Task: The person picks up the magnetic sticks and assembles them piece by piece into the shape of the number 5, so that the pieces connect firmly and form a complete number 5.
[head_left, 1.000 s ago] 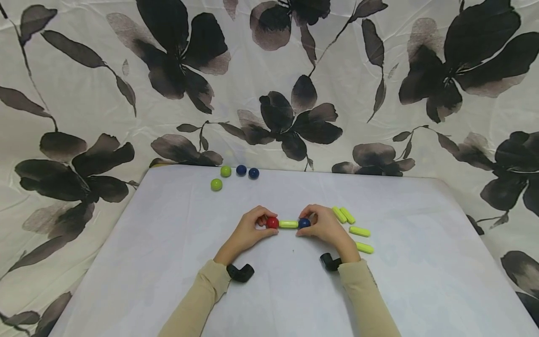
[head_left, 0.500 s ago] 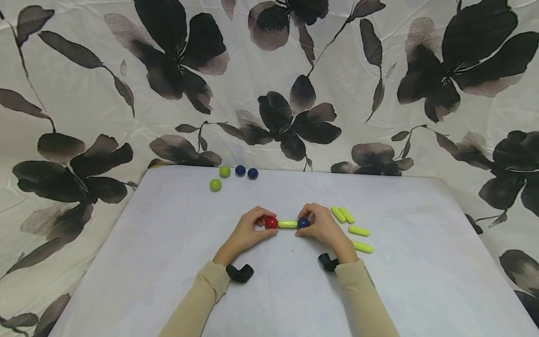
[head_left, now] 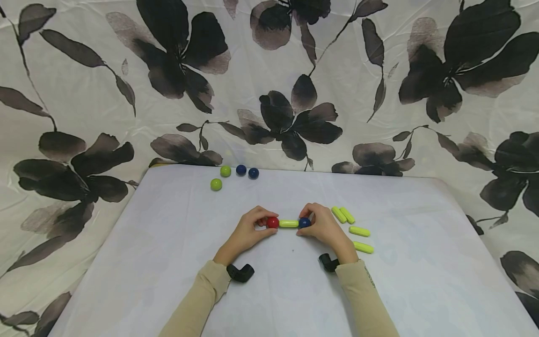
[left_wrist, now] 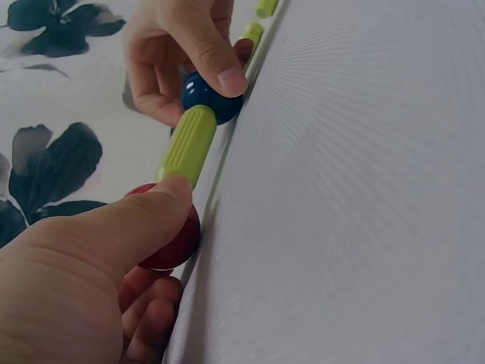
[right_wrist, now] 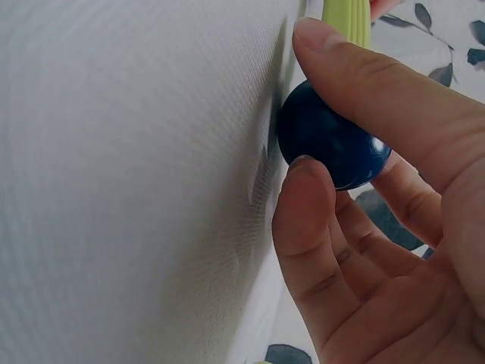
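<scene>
A ribbed yellow-green rod (head_left: 288, 224) lies crosswise between a red ball (head_left: 273, 223) on its left end and a blue ball (head_left: 304, 223) on its right end. My left hand (head_left: 247, 232) pinches the red ball between thumb and fingers. In the left wrist view, the left thumb (left_wrist: 144, 220) covers part of the red ball and reaches the near end of the rod (left_wrist: 187, 145). My right hand (head_left: 325, 228) pinches the blue ball. Seen from the right wrist, that blue ball (right_wrist: 330, 136) sits between thumb and fingers, close over the white cloth.
Several loose yellow-green rods (head_left: 360, 231) lie just right of the right hand. Toward the far edge of the white table (head_left: 400, 210) rest two green balls (head_left: 216, 184) and two dark blue balls (head_left: 253, 173). A flowered cloth (head_left: 236, 75) hangs behind.
The right wrist and forearm have shifted slightly to the left. Both hands keep hold of their balls, and the joined pieces stay in place.
</scene>
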Available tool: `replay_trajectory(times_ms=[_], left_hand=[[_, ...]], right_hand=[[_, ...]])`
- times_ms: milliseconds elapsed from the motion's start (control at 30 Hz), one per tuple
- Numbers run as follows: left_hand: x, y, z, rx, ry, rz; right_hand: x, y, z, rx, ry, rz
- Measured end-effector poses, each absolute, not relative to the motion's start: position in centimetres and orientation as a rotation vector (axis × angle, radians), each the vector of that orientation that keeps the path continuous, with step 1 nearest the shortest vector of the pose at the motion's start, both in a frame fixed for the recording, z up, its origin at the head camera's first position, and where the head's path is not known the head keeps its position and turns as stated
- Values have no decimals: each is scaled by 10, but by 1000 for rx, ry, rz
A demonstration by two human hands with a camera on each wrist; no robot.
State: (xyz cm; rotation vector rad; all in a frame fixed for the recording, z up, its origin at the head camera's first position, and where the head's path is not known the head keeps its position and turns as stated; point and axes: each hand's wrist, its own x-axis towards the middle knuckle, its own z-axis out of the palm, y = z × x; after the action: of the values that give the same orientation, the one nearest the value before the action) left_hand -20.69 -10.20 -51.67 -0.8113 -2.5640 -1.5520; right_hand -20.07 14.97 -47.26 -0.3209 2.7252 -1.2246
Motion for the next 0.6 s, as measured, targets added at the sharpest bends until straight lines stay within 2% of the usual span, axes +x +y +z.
replay_trajectory(times_ms=[600], left_hand=[[-207,-101,-516,-821,-2588,-1497]], right_hand=[[-200,148,-471,-341,2753,-1195]])
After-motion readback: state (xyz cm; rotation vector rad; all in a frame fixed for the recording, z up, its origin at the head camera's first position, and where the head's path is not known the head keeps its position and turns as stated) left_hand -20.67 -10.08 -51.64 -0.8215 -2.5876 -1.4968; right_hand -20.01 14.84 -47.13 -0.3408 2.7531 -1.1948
